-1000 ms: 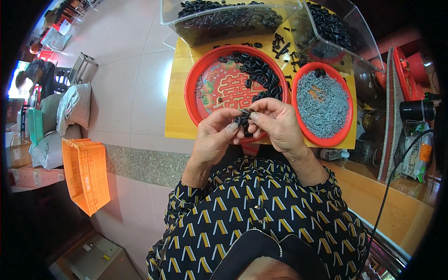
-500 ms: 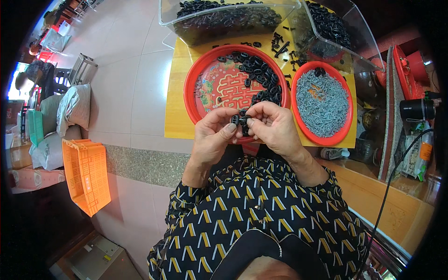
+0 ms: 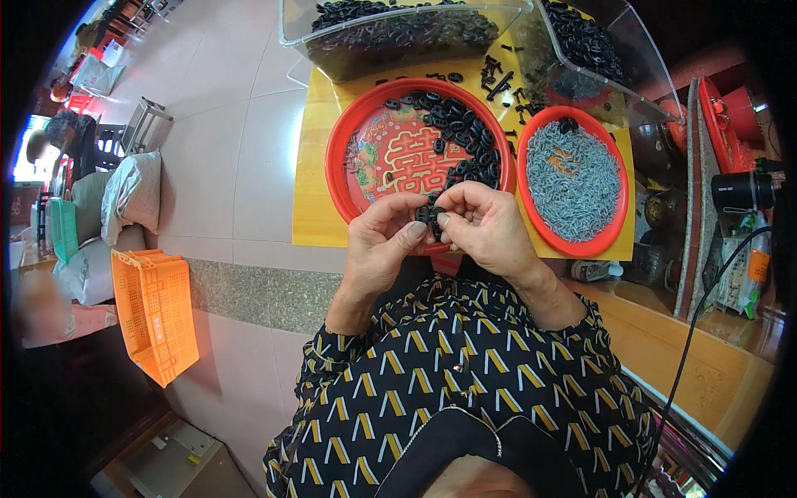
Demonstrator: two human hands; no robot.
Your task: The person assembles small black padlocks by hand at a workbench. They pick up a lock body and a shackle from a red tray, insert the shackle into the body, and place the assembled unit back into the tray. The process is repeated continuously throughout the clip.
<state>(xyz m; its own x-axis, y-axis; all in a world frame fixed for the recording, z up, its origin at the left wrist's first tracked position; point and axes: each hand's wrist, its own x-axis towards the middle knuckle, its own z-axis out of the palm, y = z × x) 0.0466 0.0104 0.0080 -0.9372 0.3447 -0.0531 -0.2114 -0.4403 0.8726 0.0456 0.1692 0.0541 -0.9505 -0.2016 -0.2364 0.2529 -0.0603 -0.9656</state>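
Note:
Both my hands meet over the near rim of a round red tray [image 3: 335,158], pinching small black plastic parts [image 3: 429,216] between thumbs and fingertips. My left hand [image 3: 383,236] holds the parts from the left side. From the right, my right hand [image 3: 488,228] presses against them with thumb and forefinger. The fingers partly hide how the pieces fit together. Loose black oval parts [image 3: 469,133] are heaped along the tray's right side. To the right stands an oval red tray [image 3: 573,251] full of grey metal screws [image 3: 574,199].
Clear plastic bins [image 3: 398,41] of black parts stand at the table's far side. Black pegs [image 3: 498,83] lie scattered on the yellow tabletop [image 3: 311,199]. An orange crate [image 3: 158,315] sits on the floor at left. A person [image 3: 70,137] is in the far left background. A black cable [image 3: 697,324] hangs at right.
My fingertips have drawn slightly closer around the black parts, and a glint of metal between them no longer shows. The trays have stayed in place.

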